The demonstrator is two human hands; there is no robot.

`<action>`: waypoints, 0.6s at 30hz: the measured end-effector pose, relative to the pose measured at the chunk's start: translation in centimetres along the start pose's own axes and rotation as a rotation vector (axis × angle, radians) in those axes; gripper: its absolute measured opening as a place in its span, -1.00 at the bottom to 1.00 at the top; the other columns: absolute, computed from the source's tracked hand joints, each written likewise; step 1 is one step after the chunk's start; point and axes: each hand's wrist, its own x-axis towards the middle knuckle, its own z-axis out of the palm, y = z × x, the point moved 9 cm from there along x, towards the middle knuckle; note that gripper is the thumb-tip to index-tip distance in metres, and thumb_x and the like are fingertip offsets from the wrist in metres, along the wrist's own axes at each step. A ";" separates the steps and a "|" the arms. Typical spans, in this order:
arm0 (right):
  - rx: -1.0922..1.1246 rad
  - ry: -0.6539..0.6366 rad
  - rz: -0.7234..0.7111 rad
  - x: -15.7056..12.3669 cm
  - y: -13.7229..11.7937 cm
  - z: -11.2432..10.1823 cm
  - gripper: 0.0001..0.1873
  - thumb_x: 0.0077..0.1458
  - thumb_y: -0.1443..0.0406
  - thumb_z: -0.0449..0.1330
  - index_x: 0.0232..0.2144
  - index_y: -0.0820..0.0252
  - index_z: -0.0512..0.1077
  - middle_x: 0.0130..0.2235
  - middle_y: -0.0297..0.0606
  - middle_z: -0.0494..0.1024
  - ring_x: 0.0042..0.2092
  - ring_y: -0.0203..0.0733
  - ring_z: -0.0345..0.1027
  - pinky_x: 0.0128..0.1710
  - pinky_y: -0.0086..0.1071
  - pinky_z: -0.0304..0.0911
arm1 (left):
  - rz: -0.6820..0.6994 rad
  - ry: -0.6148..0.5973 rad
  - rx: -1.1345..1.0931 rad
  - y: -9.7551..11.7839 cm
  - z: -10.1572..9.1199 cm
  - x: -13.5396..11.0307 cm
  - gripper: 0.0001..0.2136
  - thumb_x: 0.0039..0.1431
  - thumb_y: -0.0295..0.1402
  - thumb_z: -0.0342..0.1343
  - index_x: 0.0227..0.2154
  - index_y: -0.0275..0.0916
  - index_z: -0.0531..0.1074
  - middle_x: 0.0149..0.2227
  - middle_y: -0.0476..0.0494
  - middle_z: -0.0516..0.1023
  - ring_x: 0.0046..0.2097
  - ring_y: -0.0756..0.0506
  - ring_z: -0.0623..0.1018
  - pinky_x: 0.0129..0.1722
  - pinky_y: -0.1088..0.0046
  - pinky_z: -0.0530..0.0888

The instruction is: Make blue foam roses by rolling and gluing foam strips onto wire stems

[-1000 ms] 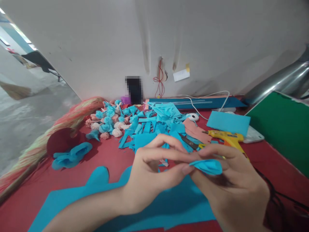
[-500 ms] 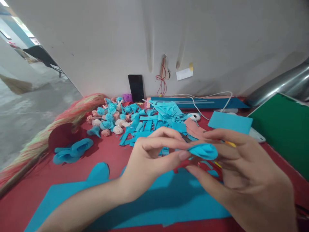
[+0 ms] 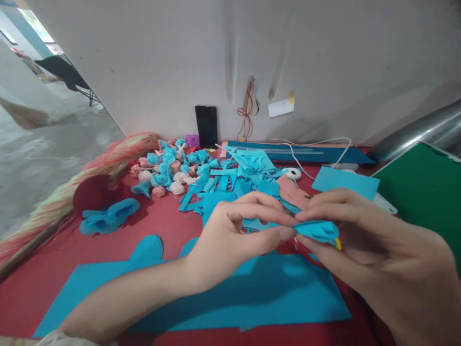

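A small rolled blue crepe paper flower [image 3: 319,231] is held between my two hands above the table. My left hand [image 3: 230,245] pinches its narrow end between thumb and fingers. Around the wider end, the thumb and fingers of my right hand [image 3: 385,254] are closed on the petals. Below my hands lies a large blue crepe paper sheet [image 3: 259,307]. A rounded blue paper piece [image 3: 147,247] rests along its far edge. Something red and yellow shows partly behind the flower, mostly hidden.
Finished paper flowers [image 3: 169,168] are heaped at the back left, beside blue paper scraps [image 3: 248,166]. A phone [image 3: 206,126] leans on the wall. At left lie a large blue flower [image 3: 110,217] and a fringed pole [image 3: 54,221]. A green board [image 3: 421,202] stands at right.
Both hands have moved slightly right with the flower. My right thumb has come up against the petals, which now look more tightly gathered. The view has shifted a little.
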 end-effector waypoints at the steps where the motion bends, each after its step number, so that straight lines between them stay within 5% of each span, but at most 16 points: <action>1: 0.006 -0.012 -0.006 0.1 0.0 0.0 -0.75 -0.09 0.42 0.20 -0.38 -0.08 0.41 -0.40 -0.49 0.46 -0.38 -0.29 0.36 -0.48 -0.38 0.25 | -0.006 -0.001 0.013 0.0 0.0 0.0 -0.82 -0.08 -0.58 0.21 -0.50 -0.14 0.59 -0.44 -0.07 0.50 -0.31 -0.01 0.47 -0.57 0.64 0.44; 10: -0.078 -0.040 -0.098 0.4 -0.7 0.0 -0.80 -0.07 0.43 0.17 -0.41 -0.01 0.37 -0.41 -0.53 0.47 -0.39 -0.36 0.39 -0.34 -0.38 0.28 | -0.085 0.025 0.078 -0.5 0.0 0.0 -0.90 -0.09 -0.52 0.21 -0.52 -0.21 0.58 -0.39 -0.08 0.49 -0.45 0.05 0.44 -0.65 0.67 0.43; 18: -0.236 -0.090 -0.150 0.7 -0.8 0.3 -0.93 -0.02 0.36 0.13 -0.46 0.05 0.33 -0.42 -0.43 0.51 -0.46 -0.28 0.41 -0.50 -0.33 0.27 | 0.017 0.012 0.375 0.8 -0.2 0.2 -0.86 -0.07 -0.57 0.17 -0.51 -0.22 0.56 -0.39 -0.12 0.56 -0.23 -0.11 0.53 -0.61 0.62 0.46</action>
